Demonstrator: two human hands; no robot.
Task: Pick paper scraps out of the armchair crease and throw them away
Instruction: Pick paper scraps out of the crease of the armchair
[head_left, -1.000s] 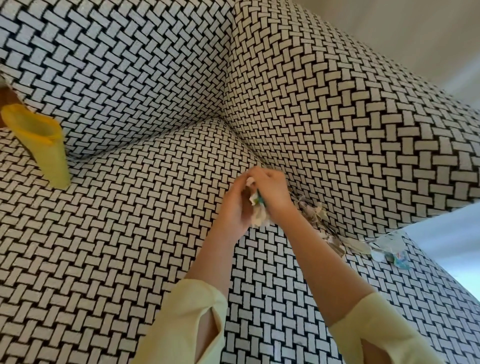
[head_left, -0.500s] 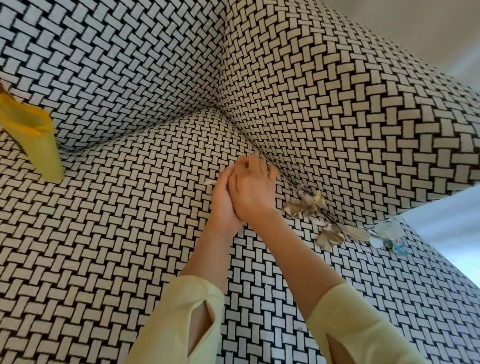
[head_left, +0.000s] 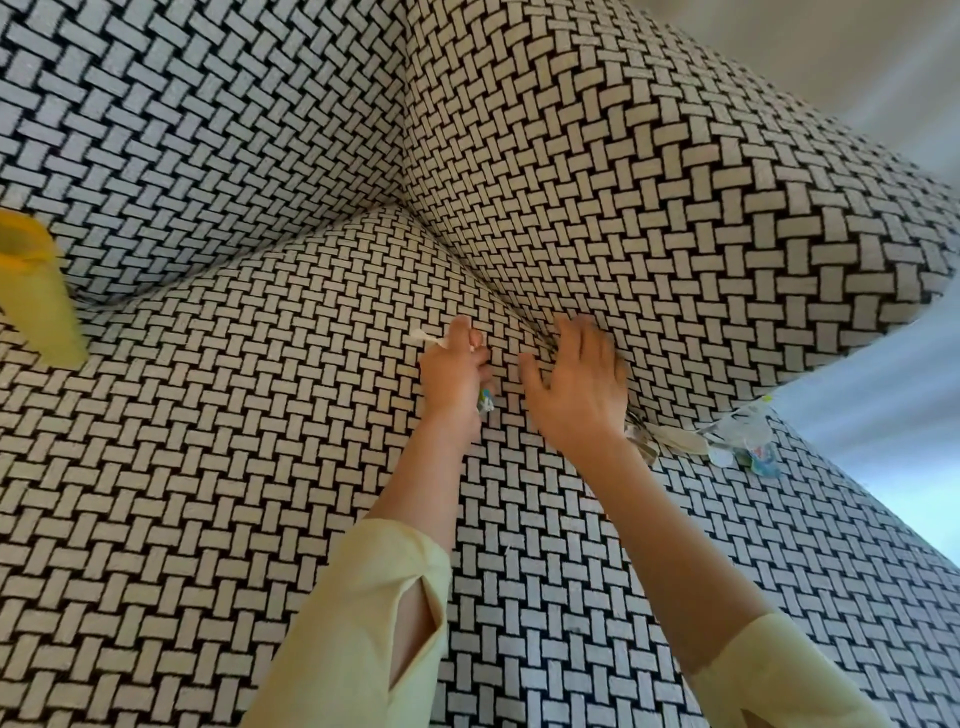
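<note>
Head view showed the 2 hands parted, where 0.5 s before they had been pressed together above the seat. The left hand (head_left: 453, 379) was clenched around a small bundle of scraps (head_left: 430, 339): a white strip poked out past its knuckles and a coloured bit showed below its palm. The right hand (head_left: 576, 387) was released and held nothing, its fingers spread with the tips at the crease (head_left: 498, 297) where the seat cushion (head_left: 234, 441) met the armrest (head_left: 675, 208).

That split suggested the collected paper had been passed into the left hand alone, which freed the right for more picking. Work remained: loose scraps (head_left: 675, 442) lay wedged in the crease just beyond the right wrist, with more white and blue pieces further toward the chair's front edge. None of these was touched yet.

A yellow container (head_left: 36, 306) stood on the seat at the far left, well apart from both hands. It was probably the bin for the paper, though its inside could not be seen. The throwing-away step was therefore not yet done.
</note>
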